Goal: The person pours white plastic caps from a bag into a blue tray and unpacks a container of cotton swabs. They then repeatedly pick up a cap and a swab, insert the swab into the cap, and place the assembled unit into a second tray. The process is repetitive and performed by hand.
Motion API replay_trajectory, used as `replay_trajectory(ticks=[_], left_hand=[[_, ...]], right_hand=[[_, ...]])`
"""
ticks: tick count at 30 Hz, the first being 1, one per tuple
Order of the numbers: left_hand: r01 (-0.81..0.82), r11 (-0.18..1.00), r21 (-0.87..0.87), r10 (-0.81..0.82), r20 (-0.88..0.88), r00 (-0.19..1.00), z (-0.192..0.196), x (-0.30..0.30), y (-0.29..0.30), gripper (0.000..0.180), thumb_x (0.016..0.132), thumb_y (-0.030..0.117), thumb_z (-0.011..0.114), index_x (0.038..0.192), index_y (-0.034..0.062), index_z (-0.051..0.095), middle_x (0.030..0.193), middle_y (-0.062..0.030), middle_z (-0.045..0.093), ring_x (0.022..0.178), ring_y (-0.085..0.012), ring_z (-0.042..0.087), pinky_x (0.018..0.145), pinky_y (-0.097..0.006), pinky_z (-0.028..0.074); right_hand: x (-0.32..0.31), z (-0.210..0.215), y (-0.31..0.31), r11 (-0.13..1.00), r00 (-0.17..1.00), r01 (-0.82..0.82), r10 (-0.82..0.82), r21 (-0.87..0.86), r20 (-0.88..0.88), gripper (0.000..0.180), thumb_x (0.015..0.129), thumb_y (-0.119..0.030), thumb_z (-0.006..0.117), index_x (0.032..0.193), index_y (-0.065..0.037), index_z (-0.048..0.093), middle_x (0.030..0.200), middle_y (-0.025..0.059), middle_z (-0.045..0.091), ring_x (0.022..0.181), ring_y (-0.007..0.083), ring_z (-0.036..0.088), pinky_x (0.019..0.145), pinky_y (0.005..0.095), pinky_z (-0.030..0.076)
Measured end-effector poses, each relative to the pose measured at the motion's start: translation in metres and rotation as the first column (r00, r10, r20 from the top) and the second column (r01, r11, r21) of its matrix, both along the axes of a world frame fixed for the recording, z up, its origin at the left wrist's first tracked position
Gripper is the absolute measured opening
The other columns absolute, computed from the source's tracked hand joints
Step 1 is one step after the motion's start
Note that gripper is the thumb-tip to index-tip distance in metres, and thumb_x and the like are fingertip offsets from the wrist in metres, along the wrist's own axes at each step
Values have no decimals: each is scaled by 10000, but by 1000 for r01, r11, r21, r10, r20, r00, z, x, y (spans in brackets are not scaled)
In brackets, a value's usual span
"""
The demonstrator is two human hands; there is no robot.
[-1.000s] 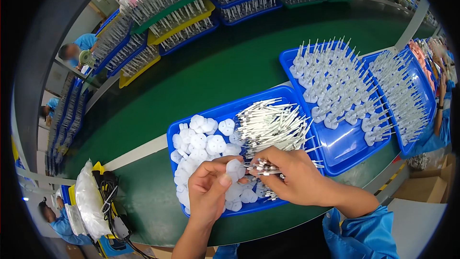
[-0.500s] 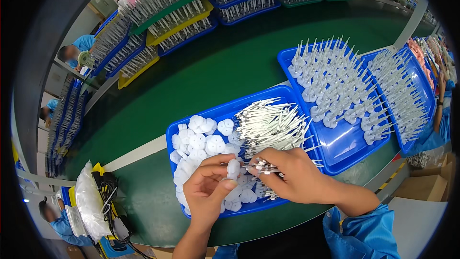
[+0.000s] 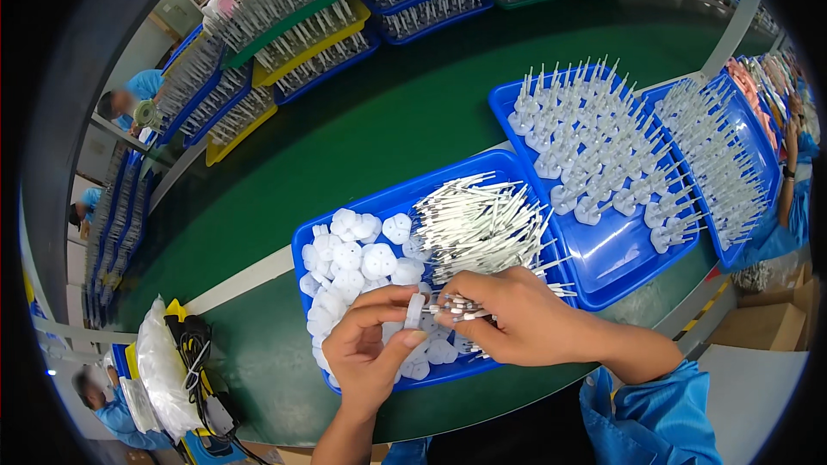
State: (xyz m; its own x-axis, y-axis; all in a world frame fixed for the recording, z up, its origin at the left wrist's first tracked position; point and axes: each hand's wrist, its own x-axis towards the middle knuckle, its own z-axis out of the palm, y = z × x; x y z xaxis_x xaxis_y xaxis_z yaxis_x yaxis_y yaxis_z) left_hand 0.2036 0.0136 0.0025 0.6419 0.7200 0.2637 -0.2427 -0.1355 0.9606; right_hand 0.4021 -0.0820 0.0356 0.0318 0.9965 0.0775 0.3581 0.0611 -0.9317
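My left hand [image 3: 366, 349] pinches a white plastic disc [image 3: 414, 311] on edge between thumb and fingers. A bunch of thin white sticks with pale tips [image 3: 463, 309] is in my closed right hand [image 3: 538, 319]. One stick's tip points at the disc's face and seems to touch it; whether it has entered cannot be made out. Both hands are above the near part of a blue tray [image 3: 398, 196]. On the tray's left lie loose white lobed discs [image 3: 345, 256]; on its right is a heap of white sticks [image 3: 482, 224].
To the right, a second blue tray [image 3: 607, 267] holds rows of discs with upright sticks [image 3: 586, 142], and another tray [image 3: 749, 138] stands beyond it. Stacked trays [image 3: 301, 52] line the green table's [image 3: 413, 90] far side. A plastic bag [image 3: 164, 370] and black cable [image 3: 196, 362] are at left. Co-workers sit nearby.
The right hand has moved slightly left, bringing a stick's tip up to the disc. The disc in the left hand has tilted slightly. The whole view has shifted a little.
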Motion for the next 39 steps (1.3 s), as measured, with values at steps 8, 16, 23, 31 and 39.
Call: replay_trajectory(ticks=[8, 16, 23, 31, 39], left_hand=[[92, 992, -82, -85, 79, 993, 3, 3, 1, 260, 825, -110, 688, 1078, -60, 665, 1213, -232, 627, 1127, -348, 639, 999, -470, 499], [125, 979, -162, -112, 85, 990, -3, -2, 4, 243, 816, -109, 687, 1054, -68, 708, 1153, -238, 667, 1088, -310, 642, 968, -439, 494], [70, 990, -125, -74, -26, 997, 2, 1, 0, 259, 791, -107, 724, 1046, -63, 723, 1123, -228, 692, 1070, -284, 645, 975, -433, 480], [133, 978, -161, -143, -54, 988, -6, -3, 4, 311, 778, -126, 730, 1076, -36, 731, 1151, -226, 694, 1111, -274, 645, 1018, -432, 467], [77, 997, -9, -77, -105, 991, -5, -1, 5, 336, 770, -116, 752, 1093, -31, 717, 1185, -216, 681, 1145, -274, 637, 1021, -432, 475]], right_hand=[[8, 7, 1, 995, 994, -74, 68, -68, -86, 133, 924, -132, 620, 940, -6, 583, 597, 192, 594, 533, 375, 622, 493, 443, 436], [-1, -3, -7, 988, 984, 66, -87, 138, 157, 141, 843, -44, 673, 979, -49, 638, 674, 92, 652, 562, 250, 654, 483, 350, 459], [-10, -9, -9, 948, 876, 62, -201, 311, 439, 250, 758, -7, 614, 1003, 4, 567, 763, 114, 660, 617, 291, 670, 508, 403, 516], [-1, -8, -10, 987, 960, 60, -97, 148, 263, 314, 729, 27, 642, 1033, -48, 617, 781, 135, 687, 642, 344, 674, 534, 405, 523], [-4, -14, -2, 965, 957, 59, -128, 256, 262, 245, 768, 6, 642, 1007, -10, 592, 777, 142, 655, 664, 361, 656, 551, 449, 505]])
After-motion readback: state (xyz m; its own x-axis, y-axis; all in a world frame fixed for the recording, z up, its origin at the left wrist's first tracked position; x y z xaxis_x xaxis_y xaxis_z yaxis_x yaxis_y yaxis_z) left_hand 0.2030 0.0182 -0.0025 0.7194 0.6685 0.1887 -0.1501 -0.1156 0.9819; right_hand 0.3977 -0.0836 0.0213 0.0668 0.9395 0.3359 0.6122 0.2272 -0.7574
